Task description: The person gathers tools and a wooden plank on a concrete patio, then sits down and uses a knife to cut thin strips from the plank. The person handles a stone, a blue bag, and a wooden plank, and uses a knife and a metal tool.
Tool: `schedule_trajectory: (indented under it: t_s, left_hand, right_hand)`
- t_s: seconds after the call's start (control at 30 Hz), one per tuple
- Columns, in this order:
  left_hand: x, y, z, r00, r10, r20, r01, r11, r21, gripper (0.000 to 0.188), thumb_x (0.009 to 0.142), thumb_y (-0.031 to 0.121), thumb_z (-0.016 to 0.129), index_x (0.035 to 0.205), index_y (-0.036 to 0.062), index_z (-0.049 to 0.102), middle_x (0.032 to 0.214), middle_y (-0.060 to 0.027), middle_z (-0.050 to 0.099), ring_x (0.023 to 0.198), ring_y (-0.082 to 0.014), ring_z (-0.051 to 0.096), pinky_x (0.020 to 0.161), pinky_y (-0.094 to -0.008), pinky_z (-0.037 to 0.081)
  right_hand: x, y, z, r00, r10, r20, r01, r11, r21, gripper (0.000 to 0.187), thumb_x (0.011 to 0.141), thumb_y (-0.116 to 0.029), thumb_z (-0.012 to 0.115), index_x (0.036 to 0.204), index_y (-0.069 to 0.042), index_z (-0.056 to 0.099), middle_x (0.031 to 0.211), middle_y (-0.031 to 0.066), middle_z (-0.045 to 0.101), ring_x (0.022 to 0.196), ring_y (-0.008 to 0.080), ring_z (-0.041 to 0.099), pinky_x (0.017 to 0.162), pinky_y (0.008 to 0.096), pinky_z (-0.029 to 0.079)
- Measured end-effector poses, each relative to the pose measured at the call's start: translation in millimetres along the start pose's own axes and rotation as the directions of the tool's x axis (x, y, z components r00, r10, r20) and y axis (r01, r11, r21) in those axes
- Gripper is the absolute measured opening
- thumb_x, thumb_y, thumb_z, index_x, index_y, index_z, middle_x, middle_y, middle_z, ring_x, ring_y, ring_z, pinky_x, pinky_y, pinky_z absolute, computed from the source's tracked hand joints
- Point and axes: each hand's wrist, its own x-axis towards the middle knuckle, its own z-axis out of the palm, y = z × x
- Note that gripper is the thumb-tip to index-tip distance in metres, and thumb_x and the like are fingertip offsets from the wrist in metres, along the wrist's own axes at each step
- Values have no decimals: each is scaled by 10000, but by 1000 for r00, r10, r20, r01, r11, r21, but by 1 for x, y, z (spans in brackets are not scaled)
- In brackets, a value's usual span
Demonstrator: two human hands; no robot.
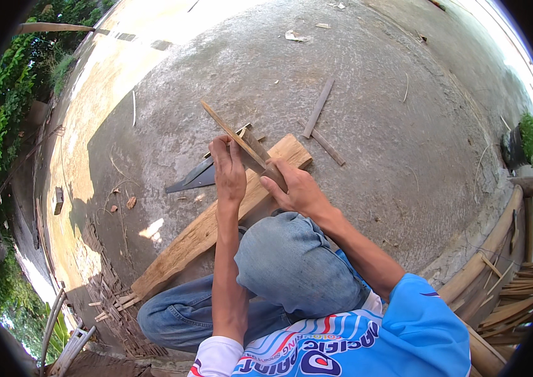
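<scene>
My right hand (301, 188) is wrapped round the near end of a narrow wooden strip (225, 121), which slants up and to the left. My left hand (228, 173) is beside the strip's left edge with its fingers curled and closed; what they pinch, if anything, is hidden. Under both hands a thick wooden beam (181, 251) lies diagonally on the ground, past my bent knee. Left of the beam, a dark, flat, blade-like tool (194, 180) rests on the ground, partly covered by my left hand.
Two thin wood strips, one greyish (320, 107) and one brown (328, 147), lie on the concrete floor (392, 125) beyond the beam. A potted plant (530, 139) and bamboo poles (486, 261) stand at right. Small sticks (115, 308) lie by the beam's near end.
</scene>
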Motion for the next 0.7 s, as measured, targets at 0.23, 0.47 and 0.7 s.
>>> schedule_trajectory:
  t_s: [0.23,0.47,0.7]
  left_hand:
    - [-1,-3,1,1000,-8,-3,7,1000,-2,322,1084,321,362,1171,28,464,1113,-176,463,1049,-358,516,931,-447,398]
    - [-2,-5,2,1000,5,-10,-5,1000,-12,321,1082,321,371,1162,24,462,1087,-174,459,1023,-354,516,917,-449,399]
    - [-1,2,-5,1000,-19,-15,19,999,-42,376,1081,369,354,1225,33,445,1171,-178,447,1142,-349,476,980,-463,380]
  right_hand:
    - [0,-5,-5,999,-1,36,1,1000,-10,433,982,-336,612,1191,34,533,883,244,661,805,398,678,695,460,531]
    - [-1,-4,-5,999,-12,38,13,999,-42,422,991,-340,598,1188,27,529,885,245,662,803,393,679,685,465,528]
    - [6,-25,-19,961,195,199,-200,980,8,381,1008,-338,559,1119,25,521,777,259,626,744,414,648,667,470,485]
